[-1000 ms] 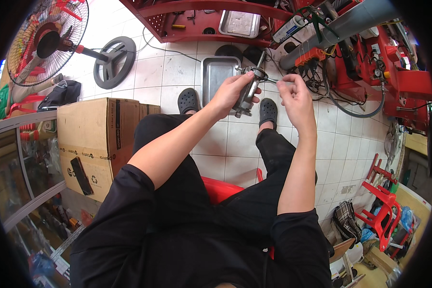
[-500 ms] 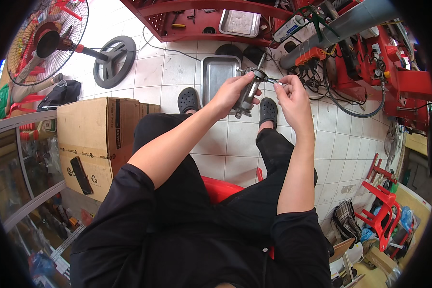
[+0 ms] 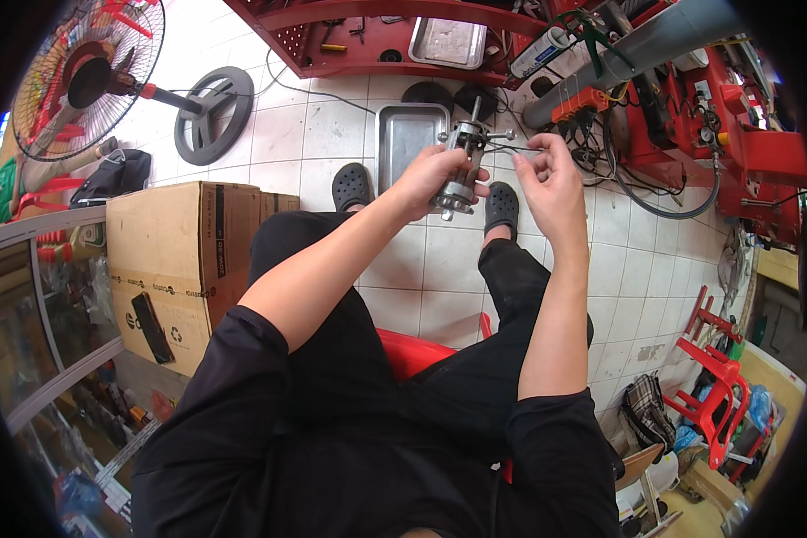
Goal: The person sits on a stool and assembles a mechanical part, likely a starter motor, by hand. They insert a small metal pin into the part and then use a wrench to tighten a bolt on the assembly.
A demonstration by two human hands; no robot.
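Metal assembly [image 3: 464,176] is resting in the left hand, its rod end pointing between twelve and one

Taking straight ahead of the seated person [image 3: 359,430] as twelve o'clock, I'm seeing the piece being held out past the knees, a little to the one o'clock side, above the tiled floor [image 3: 457,260]. Its long axis is running nearly fore and aft: a slim bright rod [image 3: 477,107] is aiming between twelve and one, while the blunt, bolt-like end is facing between six and seven. Near the rod end, a round-tipped pin [image 3: 509,134] is sticking out toward three o'clock.

The left hand [image 3: 430,182] is coming in from seven o'clock and wrapping the body. Its thumb is lying over the top, and fingertips are showing past the far side, so the grip is closed around the metal.

The right hand [image 3: 553,179] is hovering just beside the piece, at its three o'clock. Its thumb and forefinger are standing a little apart, with the forefinger bending. A thin dark strand [image 3: 502,147] is running from the assembly toward these fingers; I cannot tell whether they are pinching it.

At the assembly's ten o'clock, a shallow metal tray [image 3: 408,134] is sitting on the tiles. Dark clogs are showing on either side, the left clog [image 3: 351,186] at nine and the right clog [image 3: 501,211] at four.
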